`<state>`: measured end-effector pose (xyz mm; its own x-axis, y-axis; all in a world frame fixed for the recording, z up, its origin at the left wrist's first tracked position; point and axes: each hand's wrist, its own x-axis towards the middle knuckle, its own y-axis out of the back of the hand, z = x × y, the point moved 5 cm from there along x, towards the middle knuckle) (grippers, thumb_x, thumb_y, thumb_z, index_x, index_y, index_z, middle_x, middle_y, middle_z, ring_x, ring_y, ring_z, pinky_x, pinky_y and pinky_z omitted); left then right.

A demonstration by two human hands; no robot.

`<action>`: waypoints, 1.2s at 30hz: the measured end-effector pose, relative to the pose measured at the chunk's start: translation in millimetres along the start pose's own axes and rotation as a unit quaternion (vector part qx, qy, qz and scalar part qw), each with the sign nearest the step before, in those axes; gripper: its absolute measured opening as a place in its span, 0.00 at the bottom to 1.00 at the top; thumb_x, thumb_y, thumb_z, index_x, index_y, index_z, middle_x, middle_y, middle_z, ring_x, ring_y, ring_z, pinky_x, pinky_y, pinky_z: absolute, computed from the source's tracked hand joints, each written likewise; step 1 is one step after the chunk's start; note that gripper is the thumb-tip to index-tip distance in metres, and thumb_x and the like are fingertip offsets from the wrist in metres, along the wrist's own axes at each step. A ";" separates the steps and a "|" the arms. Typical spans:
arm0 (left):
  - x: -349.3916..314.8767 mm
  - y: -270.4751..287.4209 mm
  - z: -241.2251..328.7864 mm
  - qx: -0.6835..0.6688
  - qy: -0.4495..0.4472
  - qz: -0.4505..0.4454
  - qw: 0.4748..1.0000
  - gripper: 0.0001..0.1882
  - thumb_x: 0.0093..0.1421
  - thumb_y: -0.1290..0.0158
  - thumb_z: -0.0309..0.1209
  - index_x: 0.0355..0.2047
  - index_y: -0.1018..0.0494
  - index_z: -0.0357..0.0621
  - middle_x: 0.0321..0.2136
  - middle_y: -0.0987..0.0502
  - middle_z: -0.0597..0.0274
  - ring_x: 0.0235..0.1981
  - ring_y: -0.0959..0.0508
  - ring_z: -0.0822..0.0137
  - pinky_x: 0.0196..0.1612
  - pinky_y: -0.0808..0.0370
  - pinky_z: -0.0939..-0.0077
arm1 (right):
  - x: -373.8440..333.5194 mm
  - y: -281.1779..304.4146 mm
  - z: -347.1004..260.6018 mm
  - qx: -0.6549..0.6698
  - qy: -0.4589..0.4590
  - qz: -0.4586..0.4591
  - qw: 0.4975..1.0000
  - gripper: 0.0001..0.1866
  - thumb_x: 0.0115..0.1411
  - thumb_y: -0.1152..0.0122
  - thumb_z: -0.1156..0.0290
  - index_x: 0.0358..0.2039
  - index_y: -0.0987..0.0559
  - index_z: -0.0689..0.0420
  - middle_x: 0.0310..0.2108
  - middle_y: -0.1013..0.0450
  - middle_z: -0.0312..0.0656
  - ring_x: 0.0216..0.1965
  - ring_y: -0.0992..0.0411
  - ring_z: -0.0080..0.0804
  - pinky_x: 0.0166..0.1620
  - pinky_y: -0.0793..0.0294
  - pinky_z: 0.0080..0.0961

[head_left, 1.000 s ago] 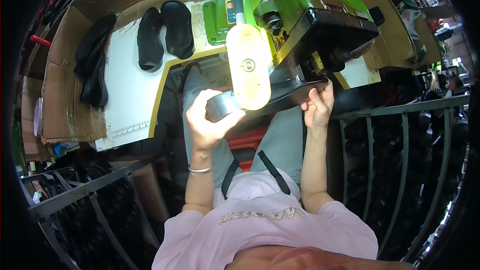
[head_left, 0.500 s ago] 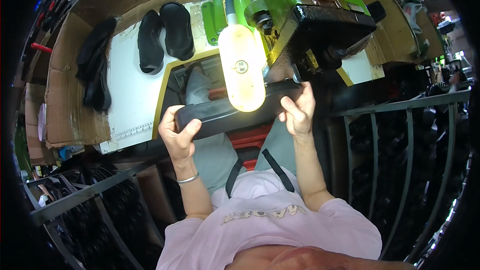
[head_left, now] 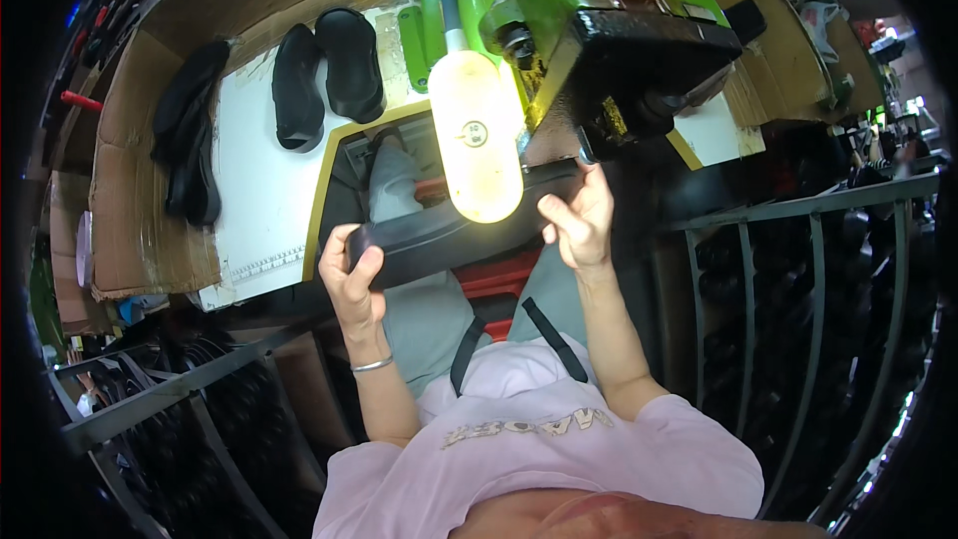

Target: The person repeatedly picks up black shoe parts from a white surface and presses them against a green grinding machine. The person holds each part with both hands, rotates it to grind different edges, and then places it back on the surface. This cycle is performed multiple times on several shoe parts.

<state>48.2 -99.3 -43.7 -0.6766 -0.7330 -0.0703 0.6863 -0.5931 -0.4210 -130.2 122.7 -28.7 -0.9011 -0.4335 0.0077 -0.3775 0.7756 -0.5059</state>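
Note:
A thick black shoe sole is stretched between my two hands, below the front of a green and black machine. My left hand is closed round its left end, thumb on the near side. At the other end, my right hand grips it with the fingertips up against the machine's lower working part. A glowing oblong lamp hangs in front of the sole and hides some of its middle. Where the sole's right end meets the machine is partly hidden.
Two black soles lie on the white tabletop at left, with more dark soles beside a cardboard wall. Metal-railed racks of dark items flank me on both sides.
Both hands still hold the sole. My right hand and that end of the sole have shifted a little left, and my left hand has dropped slightly, so more of the sole's side shows.

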 end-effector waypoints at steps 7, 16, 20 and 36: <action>-10.2 -78.0 29.6 0.521 -0.229 -0.208 0.796 0.27 0.40 0.30 0.43 0.36 0.24 0.40 0.29 0.24 0.54 0.33 0.23 0.54 0.39 0.27 0.66 | -9.6 14.6 -4.4 -0.045 0.058 -0.014 0.997 0.25 0.52 0.29 0.77 0.47 0.34 0.60 0.36 0.28 0.39 0.23 0.34 0.15 0.19 0.39 0.10; 7.6 -142.4 38.2 0.492 -0.381 -0.176 0.763 0.23 0.42 0.29 0.44 0.31 0.24 0.42 0.18 0.25 0.62 0.17 0.26 0.63 0.26 0.26 0.71 | 0.8 27.2 -18.0 -0.009 0.054 0.033 0.998 0.25 0.55 0.31 0.72 0.48 0.36 0.57 0.38 0.29 0.37 0.27 0.33 0.13 0.16 0.38 0.07; 18.2 -127.1 36.6 0.519 -0.274 -0.204 0.784 0.21 0.41 0.29 0.43 0.26 0.23 0.41 0.19 0.23 0.60 0.18 0.24 0.62 0.26 0.26 0.71 | -2.2 17.0 -4.8 -0.009 0.033 0.029 0.999 0.23 0.55 0.33 0.76 0.48 0.34 0.58 0.38 0.29 0.37 0.28 0.31 0.15 0.16 0.37 0.08; -19.4 -79.7 -48.7 0.103 -0.045 -0.149 0.982 0.13 0.53 0.37 0.23 0.38 0.26 0.35 0.33 0.21 0.65 0.35 0.24 0.72 0.43 0.28 0.79 | -4.5 -15.8 17.6 -0.197 0.085 -0.071 0.974 0.19 0.48 0.28 0.80 0.39 0.27 0.64 0.37 0.24 0.41 0.38 0.25 0.25 0.43 0.26 0.22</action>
<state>-6.4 -21.6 -52.8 -0.8352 -0.5381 0.1132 0.5076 -0.8336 -0.2179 -116.5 104.3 -35.9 -0.8437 -0.4925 0.2135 -0.5229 0.8440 -0.1194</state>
